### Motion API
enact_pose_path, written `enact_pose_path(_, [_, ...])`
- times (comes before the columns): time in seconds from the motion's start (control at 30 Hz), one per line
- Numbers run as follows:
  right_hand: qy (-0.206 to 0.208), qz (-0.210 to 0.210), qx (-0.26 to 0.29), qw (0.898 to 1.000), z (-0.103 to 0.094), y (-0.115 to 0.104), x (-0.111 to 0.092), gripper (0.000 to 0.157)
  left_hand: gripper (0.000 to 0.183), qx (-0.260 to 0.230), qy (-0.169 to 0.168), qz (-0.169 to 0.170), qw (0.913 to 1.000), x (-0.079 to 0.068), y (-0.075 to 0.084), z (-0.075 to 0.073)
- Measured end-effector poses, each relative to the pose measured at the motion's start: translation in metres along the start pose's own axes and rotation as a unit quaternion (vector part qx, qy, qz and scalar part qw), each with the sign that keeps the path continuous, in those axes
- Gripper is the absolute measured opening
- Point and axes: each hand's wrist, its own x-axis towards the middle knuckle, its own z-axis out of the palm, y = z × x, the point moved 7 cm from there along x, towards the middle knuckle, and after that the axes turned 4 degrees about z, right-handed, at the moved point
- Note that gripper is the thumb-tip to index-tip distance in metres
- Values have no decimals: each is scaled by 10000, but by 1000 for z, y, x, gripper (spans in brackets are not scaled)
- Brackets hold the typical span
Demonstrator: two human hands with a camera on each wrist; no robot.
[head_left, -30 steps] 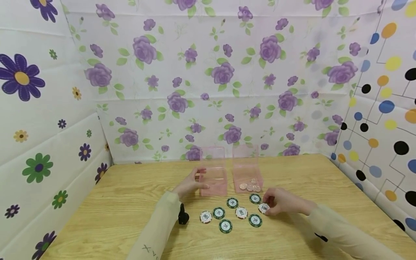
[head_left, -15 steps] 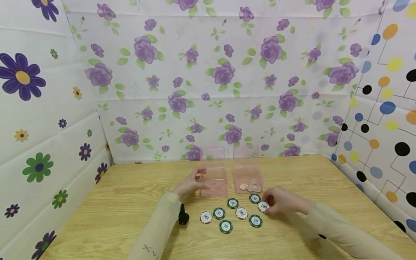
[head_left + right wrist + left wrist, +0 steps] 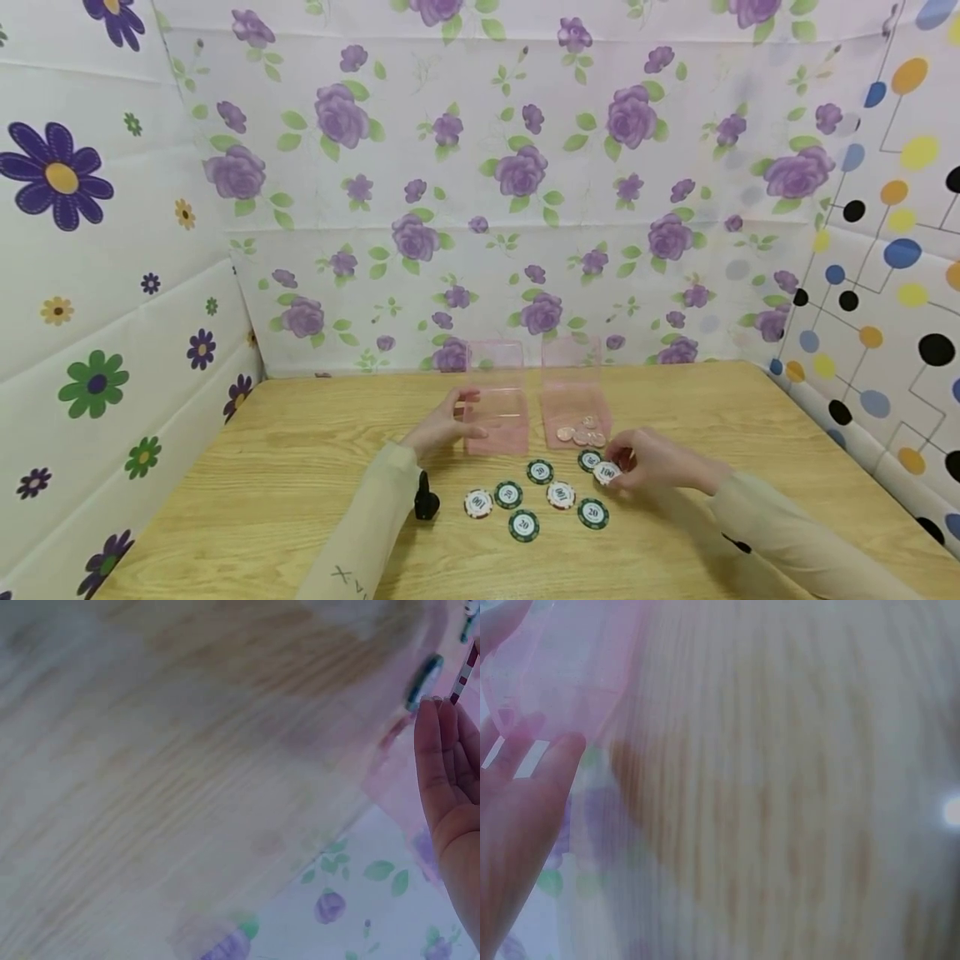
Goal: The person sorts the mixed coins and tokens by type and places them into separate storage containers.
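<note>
My right hand (image 3: 658, 461) pinches a white poker chip (image 3: 607, 474) marked 100 at its right side. The chip overlaps a green poker chip (image 3: 589, 459) in the head view. From the right wrist, the pinched chip (image 3: 464, 679) appears edge-on at the fingertips, showing red and white bands. My left hand (image 3: 441, 428) holds the left side of a clear pink box (image 3: 495, 438), whose lid stands up at the back; the thumb is near its front. In the left wrist view the fingers reach along the box (image 3: 574, 667).
A second open pink box (image 3: 557, 406) stands to the right with several coins (image 3: 581, 436) inside. Green chips (image 3: 523, 525) and white chips (image 3: 478, 503) lie spread on the wooden table (image 3: 315, 467). Patterned cloth walls (image 3: 420, 167) close off the back and sides.
My right hand has raised the white 100 chip slightly and shifted it toward the green chip behind it. My left hand keeps its place at the box. The head view has shifted slightly.
</note>
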Motion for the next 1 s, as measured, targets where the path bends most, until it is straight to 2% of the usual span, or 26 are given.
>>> enact_pose_path(0.2, [128,-281,134,9994,-8,-15,11,21,70,-175,-19,-59,9998,-1,-4,2])
enact_pose_path(0.47, [158,-322,578,9977,-22,-44,26,21,70,-135,18,-43,9999,-2,-4,1])
enact_pose_path(0.6, [195,-243,618,9976,-23,-41,34,21,69,-47,22,39,10000,-1,-2,1])
enact_pose_path(0.77, [374,-407,508,9972,-20,-32,48,18,69,-44,45,90,9999,-1,-1,-1])
enact_pose_path(1.0, [400,-577,426,9966,-21,-41,69,15,70,15,14,113,9999,-3,4,1])
